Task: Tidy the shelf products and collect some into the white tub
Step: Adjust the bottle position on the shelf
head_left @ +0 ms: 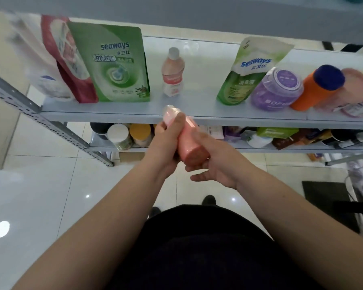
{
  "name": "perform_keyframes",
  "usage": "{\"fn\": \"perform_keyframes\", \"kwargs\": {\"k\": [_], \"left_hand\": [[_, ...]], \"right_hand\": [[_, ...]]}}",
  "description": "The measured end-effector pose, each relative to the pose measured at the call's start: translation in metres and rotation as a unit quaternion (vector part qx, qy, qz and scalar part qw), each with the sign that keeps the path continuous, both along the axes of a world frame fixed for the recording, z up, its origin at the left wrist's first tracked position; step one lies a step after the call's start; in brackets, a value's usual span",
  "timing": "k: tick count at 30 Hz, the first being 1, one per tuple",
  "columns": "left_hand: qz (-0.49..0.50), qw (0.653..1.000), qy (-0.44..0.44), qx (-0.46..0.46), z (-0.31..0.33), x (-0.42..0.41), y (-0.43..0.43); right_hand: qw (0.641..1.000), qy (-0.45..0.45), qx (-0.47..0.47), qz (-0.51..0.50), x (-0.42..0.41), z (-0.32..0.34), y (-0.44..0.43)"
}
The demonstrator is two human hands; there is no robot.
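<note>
A grey metal shelf [117, 114] spans the view above a pale tiled floor [40, 185]. At its left end a large green pouch [113, 63] stands upright, pressed against a red pouch [71, 76]. Well apart to the right, a smaller green pouch [245, 76] leans against a purple jar [277, 88]. Beside the jar, an orange bottle with a blue cap [314, 88] lies tilted among blurred pink items. Between the two green pouches a small peach bottle [173, 72] stands alone and upright.

In front of the shelf edge, a pink bottle [187, 147] is held off the shelf, slanted, with its clear cap pointing up and away. Its neck is gripped by the left hand [164, 149], whose fingers are curled round it just below the cap. Its lower body is held by the right hand [214, 162], with the thumb laid over the top and the fingers curled loosely beneath the base. The lowest fingers are stretched out and touch nothing.

The white tub is not in view. The step in hand is judged to be handling this one bottle. It cannot be told whether the bottle is meant for the gap beside the peach bottle or for the tub. Either way, the next move calls for a one-handed grip and for the bottle to be set down upright.
</note>
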State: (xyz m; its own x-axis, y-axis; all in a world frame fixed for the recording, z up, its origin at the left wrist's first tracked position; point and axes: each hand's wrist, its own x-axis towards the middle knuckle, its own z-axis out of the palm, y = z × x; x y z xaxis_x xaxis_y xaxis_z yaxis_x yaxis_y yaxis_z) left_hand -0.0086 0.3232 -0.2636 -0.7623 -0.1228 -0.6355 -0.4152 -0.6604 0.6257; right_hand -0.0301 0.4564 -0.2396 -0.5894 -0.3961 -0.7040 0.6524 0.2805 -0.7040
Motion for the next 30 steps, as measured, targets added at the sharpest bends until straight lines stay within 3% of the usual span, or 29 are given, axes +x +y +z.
{"fn": "perform_keyframes", "kwargs": {"k": [2, 5, 7, 10, 14, 16, 20, 23, 26, 30], "left_hand": [[-0.027, 0.997, 0.032, -0.061, -0.003, 0.006, -0.005], [-0.062, 0.996, 0.063, 0.034, 0.007, 0.018, -0.019], [-0.088, 0.991, 0.082, 0.066, 0.009, 0.027, -0.028], [-0.05, 0.992, 0.101, 0.062, 0.008, 0.03, -0.033], [-0.032, 0.99, 0.122, -0.069, 0.007, 0.027, -0.04], [-0.027, 0.993, 0.113, -0.027, 0.009, 0.028, -0.043], [-0.033, 0.99, 0.114, 0.079, 0.008, 0.033, -0.053], [-0.007, 0.991, 0.121, 0.053, 0.006, 0.04, -0.057], [-0.014, 0.991, 0.123, -0.054, 0.008, 0.045, -0.06], [0.002, 0.993, 0.113, -0.028, 0.014, 0.049, -0.067]], "right_hand": [[0.999, 0.006, -0.035, -0.031, 0.013, -0.001, -0.008], [0.978, -0.105, -0.169, -0.068, 0.028, 0.003, -0.012], [0.965, -0.133, -0.222, -0.051, 0.035, 0.007, -0.012], [0.981, -0.072, -0.173, -0.047, 0.04, 0.008, -0.022], [0.99, 0.069, -0.103, -0.064, 0.048, 0.002, -0.035], [0.988, 0.037, -0.137, -0.062, 0.052, 0.005, -0.036], [0.967, -0.115, -0.228, -0.024, 0.052, 0.017, -0.031], [0.975, -0.067, -0.205, -0.054, 0.054, 0.01, -0.038], [0.98, -0.001, -0.176, -0.091, 0.06, -0.001, -0.047], [0.969, -0.085, -0.23, -0.033, 0.062, -0.002, -0.048]]}}
